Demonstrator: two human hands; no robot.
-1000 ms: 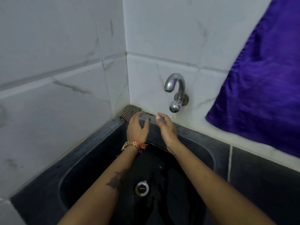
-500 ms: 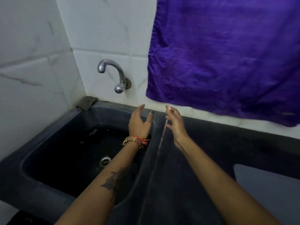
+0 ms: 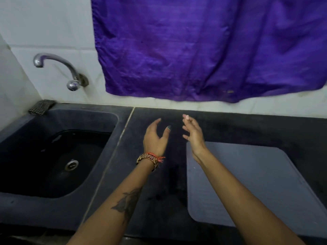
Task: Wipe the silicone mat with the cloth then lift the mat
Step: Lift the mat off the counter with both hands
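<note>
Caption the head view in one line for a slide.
Both empty hands, left hand and right hand, hover open over the dark counter beside the grey silicone mat.

Dark counter, white tiles, nothing fancy

You're looking at a black stone counter point(image 3: 159, 200) with a sunken sink point(image 3: 26, 207) on the left, a chrome tap point(image 3: 58, 66) sticking out of the white tiled wall point(image 3: 53, 23), purple fabric point(image 3: 203, 50) hanging over it.

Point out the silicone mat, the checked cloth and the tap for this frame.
silicone mat point(image 3: 251, 183), head view, on the bare middle of its grey surface.
checked cloth point(image 3: 41, 108), head view, on the middle of the folded piece at the sink's back corner.
tap point(image 3: 58, 61), head view, on the curved spout.
</note>
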